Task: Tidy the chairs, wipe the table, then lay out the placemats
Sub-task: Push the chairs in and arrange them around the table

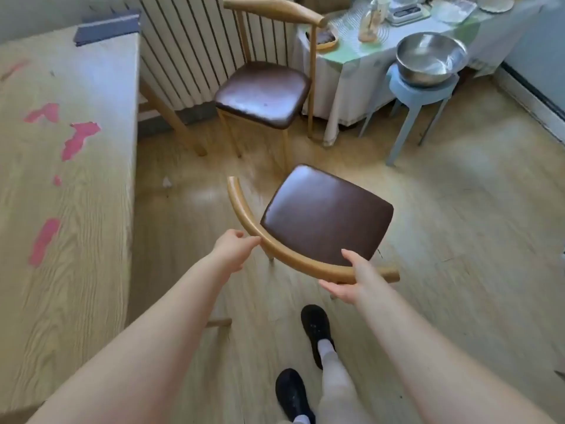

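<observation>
1. Centrally placed: near chair (327, 215), standing on the wooden floor (458, 240) beside the table (67, 194), well apart from the far chair (263, 93) by the radiator (189, 50).
2. Left hand (232, 250): fingers curled onto the curved backrest (244, 215).
3. Right hand (351, 280): clasped around the same rail near its other end.
4. Recommended handling: lift evenly by both ends, keep level, swing towards the table edge, set down squarely; avoid dragging the legs.
5. Table: not yet wiped, pink marks (79, 139) remaining.

Bare forearms, pale trousers (336, 390), black shoes (316, 330)
</observation>
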